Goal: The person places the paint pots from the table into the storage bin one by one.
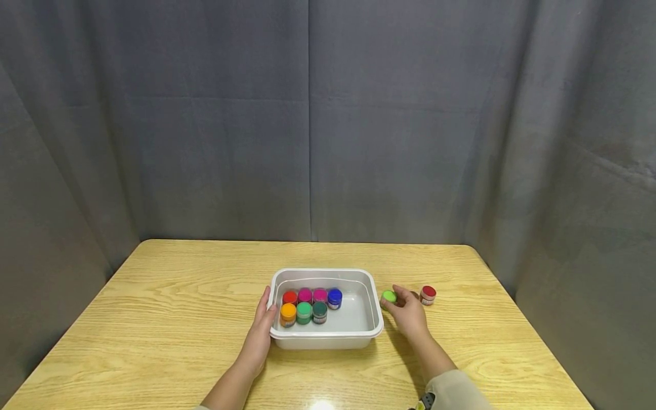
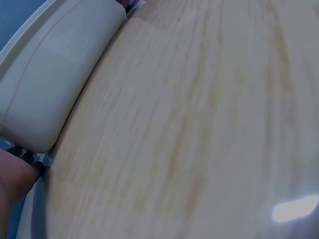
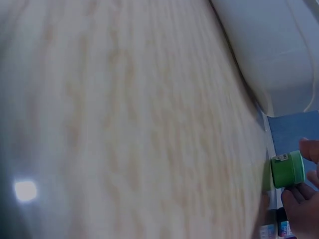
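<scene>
A white plastic tub [image 1: 328, 341] stands on the table, and my left hand [image 1: 258, 339] grips its left side with the thumb at the rim. Inside, toward the left, are several small paint jars, among them an orange jar [image 1: 288, 314], a dark green jar [image 1: 320, 312] and a blue jar [image 1: 335, 298]. Just right of the tub, my right hand [image 1: 411, 319] pinches a light green paint jar [image 1: 389, 296] between thumb and fingers. The right wrist view shows this green jar [image 3: 285, 170] from the side; whether it touches the table I cannot tell.
A dark red jar [image 1: 427, 295] stands to the right of my right hand. Beside it a brown-topped jar [image 1: 414, 295] is mostly hidden by that hand. The wooden table [image 1: 179, 319] is bordered by grey curtains [image 1: 307, 142] at the back and sides.
</scene>
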A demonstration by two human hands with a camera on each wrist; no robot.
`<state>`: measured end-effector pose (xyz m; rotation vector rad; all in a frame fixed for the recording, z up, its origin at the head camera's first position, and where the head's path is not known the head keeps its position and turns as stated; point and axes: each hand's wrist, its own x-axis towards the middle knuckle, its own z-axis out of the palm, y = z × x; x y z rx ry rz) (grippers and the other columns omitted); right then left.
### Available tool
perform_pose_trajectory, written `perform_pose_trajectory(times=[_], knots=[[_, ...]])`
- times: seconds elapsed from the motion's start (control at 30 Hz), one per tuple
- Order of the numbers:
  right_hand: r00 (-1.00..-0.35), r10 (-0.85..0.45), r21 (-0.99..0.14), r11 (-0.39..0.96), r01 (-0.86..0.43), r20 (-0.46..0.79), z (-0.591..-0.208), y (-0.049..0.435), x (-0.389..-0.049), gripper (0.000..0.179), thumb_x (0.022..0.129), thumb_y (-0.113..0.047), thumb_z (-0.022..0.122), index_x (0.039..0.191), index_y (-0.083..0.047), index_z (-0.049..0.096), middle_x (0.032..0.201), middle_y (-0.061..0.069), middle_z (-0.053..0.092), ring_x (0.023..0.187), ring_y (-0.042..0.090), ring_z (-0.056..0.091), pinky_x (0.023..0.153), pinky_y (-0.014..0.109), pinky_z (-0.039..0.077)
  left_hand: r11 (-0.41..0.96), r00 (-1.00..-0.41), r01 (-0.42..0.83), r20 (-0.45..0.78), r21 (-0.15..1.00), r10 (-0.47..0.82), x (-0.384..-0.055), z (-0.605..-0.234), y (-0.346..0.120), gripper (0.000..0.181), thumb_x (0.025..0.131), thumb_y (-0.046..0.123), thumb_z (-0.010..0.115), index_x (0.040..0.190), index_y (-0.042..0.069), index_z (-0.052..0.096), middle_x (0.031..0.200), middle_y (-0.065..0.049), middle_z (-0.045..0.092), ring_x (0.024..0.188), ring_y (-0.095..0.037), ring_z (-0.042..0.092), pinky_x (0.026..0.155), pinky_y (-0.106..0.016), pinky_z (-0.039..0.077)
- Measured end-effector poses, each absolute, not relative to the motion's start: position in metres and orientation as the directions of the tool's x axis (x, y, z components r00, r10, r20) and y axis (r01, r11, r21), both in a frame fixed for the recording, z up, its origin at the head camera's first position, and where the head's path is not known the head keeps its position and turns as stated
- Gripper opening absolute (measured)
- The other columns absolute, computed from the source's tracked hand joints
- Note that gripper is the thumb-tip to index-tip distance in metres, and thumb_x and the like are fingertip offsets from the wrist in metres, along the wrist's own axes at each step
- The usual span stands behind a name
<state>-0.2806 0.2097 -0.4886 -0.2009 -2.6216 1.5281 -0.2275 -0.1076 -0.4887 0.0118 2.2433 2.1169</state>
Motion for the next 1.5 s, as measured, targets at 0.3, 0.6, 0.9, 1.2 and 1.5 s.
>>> perform_pose_trajectory(times=[0.3,0.6,0.9,1.2,1.5], knots=[[-0.980,0.193,-0.829,0.554,0.074,0.041,-0.492,0.207,-0.282,0.058,0.093,-0.018,0.066,0.140,0.009,0.045,0.137,0.030,0.054,0.126,0.044,0.054,0.106,0.051,0.046,0.059,-0.998,-0.045,-0.048,0.997,0.046,-0.227,-0.488,-0.108,0.061,0.105,0.038,0.029,0.159,0.026,0.003,0.167,-0.013,0.001,0.151,-0.045,-0.001,0.115,-0.072,0.001],[-0.976,0.209,-0.809,0.583,0.073,0.062,-0.493,0.206,-0.283,0.055,0.093,-0.017,0.066,0.137,0.010,0.049,0.133,0.030,0.057,0.126,0.044,0.053,0.106,0.053,0.044,0.057,-0.998,-0.040,-0.043,0.998,0.041,-0.227,-0.488,-0.107,0.061,0.105,0.038,0.029,0.159,0.026,0.004,0.166,-0.014,0.001,0.151,-0.046,-0.001,0.114,-0.073,0.002],[-0.977,0.205,-0.846,0.530,0.063,0.056,-0.482,0.207,-0.280,0.058,0.092,-0.017,0.068,0.140,0.007,0.047,0.131,0.028,0.059,0.121,0.041,0.058,0.102,0.048,0.049,0.052,-0.998,-0.044,-0.046,0.998,0.042,-0.227,-0.488,-0.107,0.060,0.105,0.038,0.029,0.159,0.026,0.004,0.166,-0.013,0.001,0.151,-0.045,0.000,0.114,-0.073,0.002],[-0.977,0.181,-0.861,0.509,-0.007,0.115,-0.457,0.205,-0.279,0.058,0.091,-0.021,0.070,0.139,0.003,0.050,0.128,0.025,0.063,0.118,0.036,0.061,0.098,0.043,0.054,0.044,-0.998,-0.031,-0.034,0.999,0.046,-0.228,-0.488,-0.108,0.060,0.105,0.036,0.029,0.159,0.026,0.004,0.166,-0.013,0.001,0.151,-0.044,0.000,0.115,-0.072,0.003],[-0.978,0.168,-0.901,0.431,-0.043,0.127,-0.434,0.191,-0.277,0.053,0.089,-0.017,0.071,0.136,0.000,0.054,0.129,0.023,0.062,0.120,0.037,0.061,0.100,0.044,0.052,0.050,-0.999,-0.033,-0.035,0.998,0.040,-0.228,-0.490,-0.107,0.060,0.105,0.036,0.030,0.159,0.026,0.005,0.166,-0.013,0.001,0.151,-0.045,0.000,0.115,-0.072,0.003]])
